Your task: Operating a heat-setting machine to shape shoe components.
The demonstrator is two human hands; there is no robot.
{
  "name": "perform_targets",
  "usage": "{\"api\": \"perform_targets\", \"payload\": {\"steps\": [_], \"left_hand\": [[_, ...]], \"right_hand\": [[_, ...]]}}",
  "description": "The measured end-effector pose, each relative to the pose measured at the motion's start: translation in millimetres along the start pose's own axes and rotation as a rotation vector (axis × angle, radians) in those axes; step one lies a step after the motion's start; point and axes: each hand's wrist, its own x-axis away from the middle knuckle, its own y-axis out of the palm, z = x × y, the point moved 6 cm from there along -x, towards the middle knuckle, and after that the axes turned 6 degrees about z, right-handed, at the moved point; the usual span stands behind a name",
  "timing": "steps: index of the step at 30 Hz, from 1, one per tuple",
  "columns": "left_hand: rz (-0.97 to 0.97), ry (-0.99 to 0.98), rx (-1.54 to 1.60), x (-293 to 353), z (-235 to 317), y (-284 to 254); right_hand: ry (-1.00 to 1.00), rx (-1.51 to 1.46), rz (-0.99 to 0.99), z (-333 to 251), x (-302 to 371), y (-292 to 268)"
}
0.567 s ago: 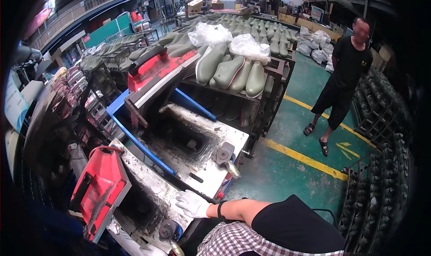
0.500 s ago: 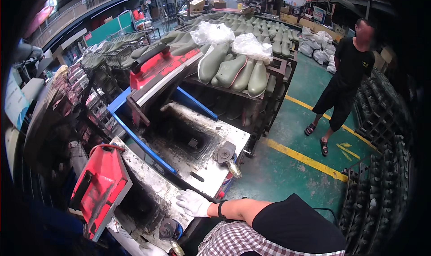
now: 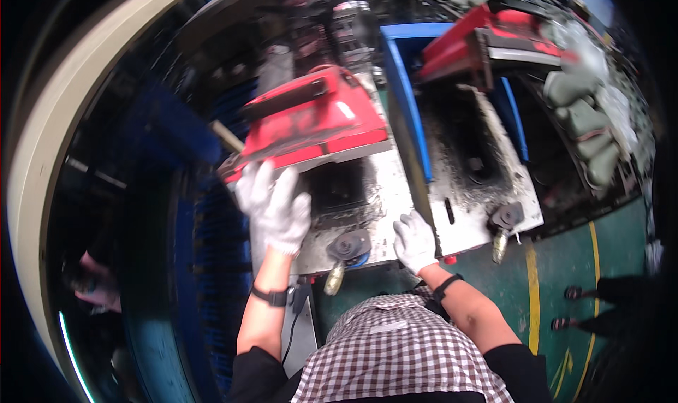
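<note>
My left hand (image 3: 275, 209), in a white knit glove, is raised with its fingers spread at the lower left corner of a red lid (image 3: 318, 124). It holds nothing that I can see; whether the fingertips touch the lid's edge I cannot tell. The lid stands tilted up on a worn white metal worktop (image 3: 385, 191), over a dark recess (image 3: 339, 190). Lying on the worktop's right edge is my gloved right hand (image 3: 414, 242), fingers extended and empty. Between the hands sits a grey clamp knob (image 3: 348, 245) with a taped handle (image 3: 335, 279).
A second station with a raised red lid (image 3: 494, 32), blue side panels (image 3: 409, 106) and a similar knob (image 3: 506, 216) adjoins on the right. Green shoe lasts (image 3: 590, 131) fill a rack beyond it. A person's legs (image 3: 614, 297) show at the right edge.
The view has swung left and down toward the nearer station. My left hand has come up from the lower edge to the red lid. My right hand still rests on the worktop.
</note>
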Motion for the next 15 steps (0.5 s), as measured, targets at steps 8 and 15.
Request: {"api": "perform_targets", "payload": {"steps": [8,15], "left_hand": [[0.132,0.022,-0.381,-11.0,-29.0,34.9],[0.159,0.104,-0.267,-97.2,-53.1,44.4]], "right_hand": [[-0.004,0.026,-0.021,-4.2,12.3,16.8],[-0.01,0.047,0.001,-1.4,14.0,17.8]]}}
